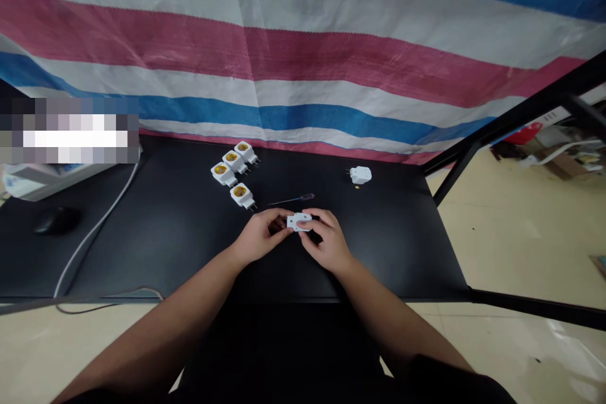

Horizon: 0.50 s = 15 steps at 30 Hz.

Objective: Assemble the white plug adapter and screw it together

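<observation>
Both hands hold one white plug-in lamp socket (292,222) just above the black table, its flat side facing up. My left hand (258,233) pinches the narrow plug end, where the fingers hide the prongs. Around the wider end my right hand (328,241) is closed, with a finger lying across the top. Just beyond the hands lies a thin screwdriver (303,197) with a see-through handle. To the right, another white plug adapter (361,175) rests with its prongs pointing left, and a tiny brass-coloured piece (357,187) sits beside it.
Several white lamp sockets (241,192) with gold-coloured inner cups stand left of the screwdriver. Farther left are a black mouse (57,219) and a pale cable (101,221) running over the table edge. A striped sheet (303,50) hangs behind the table (398,246); black metal frame bars (457,173) rise at right.
</observation>
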Each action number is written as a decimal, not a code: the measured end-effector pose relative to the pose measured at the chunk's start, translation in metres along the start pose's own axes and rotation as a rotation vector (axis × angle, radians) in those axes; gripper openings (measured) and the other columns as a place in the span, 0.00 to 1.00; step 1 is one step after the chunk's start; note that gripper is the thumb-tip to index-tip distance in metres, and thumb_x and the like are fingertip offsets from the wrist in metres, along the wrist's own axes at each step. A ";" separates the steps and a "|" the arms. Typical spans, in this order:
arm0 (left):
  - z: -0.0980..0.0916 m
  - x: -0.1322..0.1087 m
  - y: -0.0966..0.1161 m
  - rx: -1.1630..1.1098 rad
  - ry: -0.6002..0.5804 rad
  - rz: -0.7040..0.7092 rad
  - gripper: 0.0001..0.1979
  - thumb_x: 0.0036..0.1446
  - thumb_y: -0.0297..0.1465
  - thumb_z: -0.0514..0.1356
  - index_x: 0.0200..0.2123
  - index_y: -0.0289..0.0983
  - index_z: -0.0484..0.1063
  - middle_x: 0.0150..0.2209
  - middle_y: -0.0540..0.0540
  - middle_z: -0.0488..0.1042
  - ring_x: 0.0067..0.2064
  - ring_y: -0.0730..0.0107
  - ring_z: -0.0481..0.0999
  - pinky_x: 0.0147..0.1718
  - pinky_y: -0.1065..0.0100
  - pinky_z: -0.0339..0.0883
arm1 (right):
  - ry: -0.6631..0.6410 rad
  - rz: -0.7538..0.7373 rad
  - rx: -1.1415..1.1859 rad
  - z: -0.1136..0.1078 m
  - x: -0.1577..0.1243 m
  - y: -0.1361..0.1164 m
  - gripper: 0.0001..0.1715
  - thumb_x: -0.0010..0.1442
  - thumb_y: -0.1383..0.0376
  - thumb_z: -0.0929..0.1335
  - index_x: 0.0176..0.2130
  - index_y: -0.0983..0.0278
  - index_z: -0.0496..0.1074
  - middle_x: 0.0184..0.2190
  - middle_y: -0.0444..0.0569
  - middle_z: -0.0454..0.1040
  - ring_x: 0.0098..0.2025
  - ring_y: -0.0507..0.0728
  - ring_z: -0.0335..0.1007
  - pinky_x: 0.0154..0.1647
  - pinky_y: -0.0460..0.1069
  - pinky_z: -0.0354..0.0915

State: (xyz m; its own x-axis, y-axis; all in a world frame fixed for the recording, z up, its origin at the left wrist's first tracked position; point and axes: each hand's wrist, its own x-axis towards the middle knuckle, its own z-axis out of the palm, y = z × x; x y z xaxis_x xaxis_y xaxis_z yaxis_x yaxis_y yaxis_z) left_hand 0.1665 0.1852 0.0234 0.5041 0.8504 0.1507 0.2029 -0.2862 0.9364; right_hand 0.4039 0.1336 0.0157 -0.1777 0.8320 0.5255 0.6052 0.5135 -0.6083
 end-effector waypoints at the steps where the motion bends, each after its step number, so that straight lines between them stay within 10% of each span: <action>1: 0.000 0.000 0.000 0.003 -0.003 0.004 0.18 0.68 0.36 0.71 0.58 0.36 0.81 0.43 0.42 0.86 0.39 0.64 0.86 0.39 0.63 0.84 | 0.003 0.008 -0.005 0.001 0.000 0.001 0.12 0.69 0.66 0.75 0.50 0.52 0.82 0.57 0.52 0.83 0.57 0.65 0.83 0.57 0.66 0.79; 7: 0.004 -0.001 0.004 0.085 0.072 0.095 0.19 0.68 0.33 0.69 0.60 0.40 0.78 0.57 0.38 0.78 0.45 0.64 0.84 0.40 0.61 0.85 | -0.009 0.025 0.000 0.004 0.002 0.004 0.10 0.67 0.65 0.76 0.48 0.54 0.82 0.57 0.51 0.84 0.57 0.65 0.84 0.55 0.63 0.78; 12: 0.016 -0.022 0.056 0.229 0.339 0.170 0.16 0.66 0.30 0.68 0.56 0.44 0.76 0.53 0.40 0.77 0.56 0.51 0.80 0.54 0.47 0.82 | -0.018 -0.014 0.015 0.001 0.002 0.003 0.11 0.68 0.67 0.74 0.50 0.55 0.81 0.57 0.52 0.83 0.57 0.63 0.84 0.54 0.61 0.78; 15: 0.015 -0.056 0.097 0.079 0.017 0.170 0.27 0.64 0.37 0.73 0.65 0.48 0.75 0.56 0.37 0.78 0.58 0.45 0.81 0.55 0.43 0.83 | -0.047 0.015 0.006 0.002 0.002 0.005 0.12 0.67 0.66 0.74 0.50 0.54 0.81 0.57 0.52 0.83 0.57 0.63 0.84 0.56 0.61 0.79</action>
State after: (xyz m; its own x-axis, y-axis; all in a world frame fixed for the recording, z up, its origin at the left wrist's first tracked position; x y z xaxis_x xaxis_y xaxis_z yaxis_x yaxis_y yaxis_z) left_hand 0.1709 0.1028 0.1012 0.5223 0.7942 0.3105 0.1814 -0.4593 0.8696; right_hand 0.4048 0.1382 0.0128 -0.2048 0.8487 0.4876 0.6037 0.5016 -0.6196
